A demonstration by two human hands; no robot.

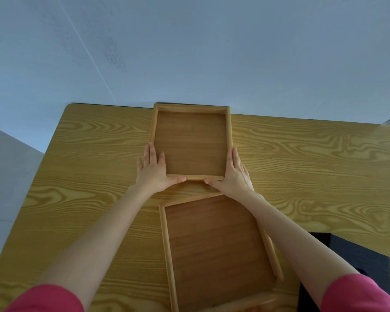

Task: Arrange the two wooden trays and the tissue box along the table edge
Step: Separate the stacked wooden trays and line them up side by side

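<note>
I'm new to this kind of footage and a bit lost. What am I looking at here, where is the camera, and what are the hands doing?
There is no machine: a person wears a wide-angle camera on the head, looking down at their own arms. On the wooden table lie two wooden trays, both empty. The left hand and right hand press flat against the near corners of the far tray, whose far side sits at the table's far edge. The near tray lies slightly askew between the forearms. A dark object sits at lower right; I cannot tell what it is.
</note>
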